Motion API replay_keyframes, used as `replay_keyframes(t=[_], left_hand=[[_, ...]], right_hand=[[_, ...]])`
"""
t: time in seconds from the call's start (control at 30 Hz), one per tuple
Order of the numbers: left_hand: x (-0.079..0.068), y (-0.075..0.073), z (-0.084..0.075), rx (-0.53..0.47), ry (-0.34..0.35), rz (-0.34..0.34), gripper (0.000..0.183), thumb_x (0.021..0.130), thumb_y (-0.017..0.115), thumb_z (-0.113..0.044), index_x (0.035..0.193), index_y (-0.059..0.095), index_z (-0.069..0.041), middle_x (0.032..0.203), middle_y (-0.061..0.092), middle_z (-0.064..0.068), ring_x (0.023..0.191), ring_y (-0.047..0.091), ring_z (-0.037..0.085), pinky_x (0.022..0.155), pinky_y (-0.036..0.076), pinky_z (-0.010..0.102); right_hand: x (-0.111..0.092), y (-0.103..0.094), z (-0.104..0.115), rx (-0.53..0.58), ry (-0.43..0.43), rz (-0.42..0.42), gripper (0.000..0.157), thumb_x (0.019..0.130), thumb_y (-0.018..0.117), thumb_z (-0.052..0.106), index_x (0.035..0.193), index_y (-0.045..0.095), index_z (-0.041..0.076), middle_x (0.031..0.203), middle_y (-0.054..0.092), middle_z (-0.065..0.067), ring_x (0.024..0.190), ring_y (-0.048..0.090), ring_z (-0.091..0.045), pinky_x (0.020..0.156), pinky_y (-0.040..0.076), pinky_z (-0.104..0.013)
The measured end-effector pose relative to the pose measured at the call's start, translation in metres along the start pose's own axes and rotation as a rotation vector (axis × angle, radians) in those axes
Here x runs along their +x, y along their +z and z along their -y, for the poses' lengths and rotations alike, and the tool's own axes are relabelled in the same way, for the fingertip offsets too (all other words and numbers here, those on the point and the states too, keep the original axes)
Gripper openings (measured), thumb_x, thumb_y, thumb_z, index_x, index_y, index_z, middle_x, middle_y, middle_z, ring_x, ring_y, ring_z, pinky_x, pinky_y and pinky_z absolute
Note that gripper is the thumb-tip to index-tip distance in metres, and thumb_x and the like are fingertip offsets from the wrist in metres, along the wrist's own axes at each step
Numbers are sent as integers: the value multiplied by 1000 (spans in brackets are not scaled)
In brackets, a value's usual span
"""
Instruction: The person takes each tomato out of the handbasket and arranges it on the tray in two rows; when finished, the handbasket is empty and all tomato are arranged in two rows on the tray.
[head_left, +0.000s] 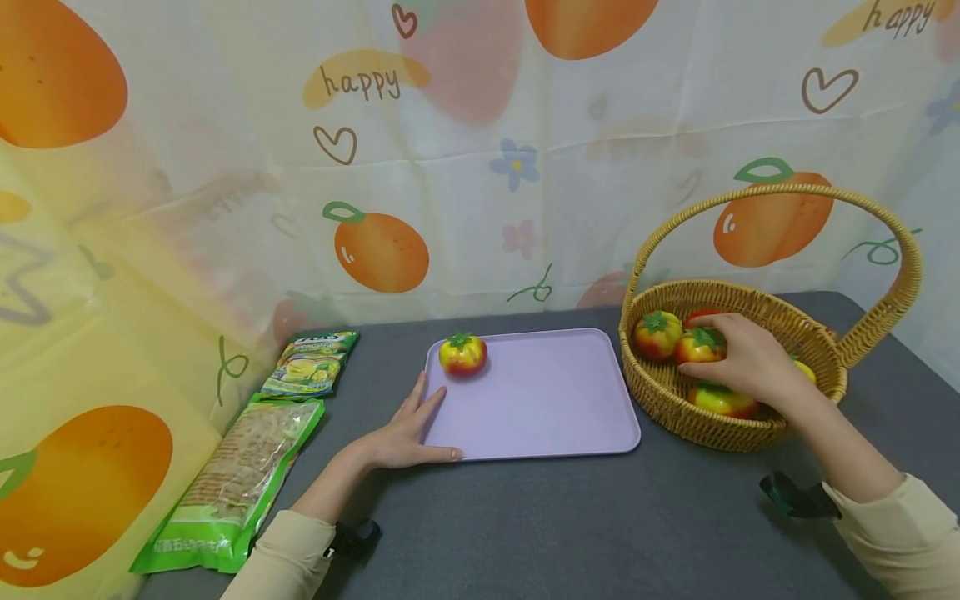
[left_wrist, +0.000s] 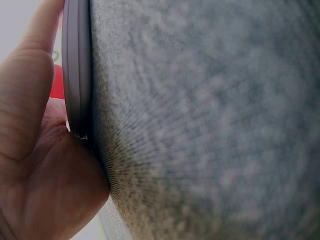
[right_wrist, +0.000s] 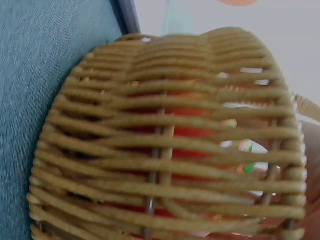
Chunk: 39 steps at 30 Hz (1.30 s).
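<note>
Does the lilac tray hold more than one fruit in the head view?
No, a single red-and-yellow fruit sits on the tray, near its far left corner.

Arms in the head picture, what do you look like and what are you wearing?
The left sleeve and right sleeve are plain cream cloth, ending before the wrists. A small black thing sticks out by each cuff, one left, one right. The left hand and right hand wear no gloves.

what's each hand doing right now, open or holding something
Left hand: open, fingers spread, touching the tray near its left end.
Right hand: closed round a red-and-yellow fruit in the basket.
</note>
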<state>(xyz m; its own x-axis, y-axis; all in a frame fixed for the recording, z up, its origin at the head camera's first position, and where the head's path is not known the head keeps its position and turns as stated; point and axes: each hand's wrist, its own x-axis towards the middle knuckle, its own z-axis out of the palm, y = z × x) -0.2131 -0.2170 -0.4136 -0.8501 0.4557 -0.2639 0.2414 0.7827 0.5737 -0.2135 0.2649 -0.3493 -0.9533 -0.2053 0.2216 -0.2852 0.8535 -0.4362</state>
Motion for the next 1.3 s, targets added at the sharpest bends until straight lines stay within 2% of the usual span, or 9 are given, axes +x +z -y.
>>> replay_keyframes(t=[0.33,0.73,1.0,1.3], left_hand=[[0,-1,0,5,3,3,107,81,69,-60,158,9,-17,159,-25,12,146,-9,39,112,10,64],[0,0,0,10,-1,1,107,80,69,-62,158,10,-18,160,-24,12,147,-8,39,111,10,64],[-1,-1,0,-10,-3,0,107,80,69,-61,158,10,-19,160,-24,11,147,-9,39,111,10,64],[0,0,0,-1,10,-15,107,80,71,-59,158,13,-15,160,-22,14,146,-7,41,112,9,64]], right_hand=[[-7,-3,20,55,4,-33,70,81,79,38,132,53,-1,130,50,-28,116,47,-44,89,39,-63],[-12,-7,50,123,-19,-60,70,81,78,45,134,53,7,131,51,-21,107,50,-37,83,43,-56],[-9,1,65,174,-43,-76,70,81,78,44,136,52,8,132,52,-19,110,50,-35,86,45,-57],[-1,12,80,220,-47,-40,67,82,78,40,136,52,11,134,51,-16,113,51,-34,89,48,-57]])
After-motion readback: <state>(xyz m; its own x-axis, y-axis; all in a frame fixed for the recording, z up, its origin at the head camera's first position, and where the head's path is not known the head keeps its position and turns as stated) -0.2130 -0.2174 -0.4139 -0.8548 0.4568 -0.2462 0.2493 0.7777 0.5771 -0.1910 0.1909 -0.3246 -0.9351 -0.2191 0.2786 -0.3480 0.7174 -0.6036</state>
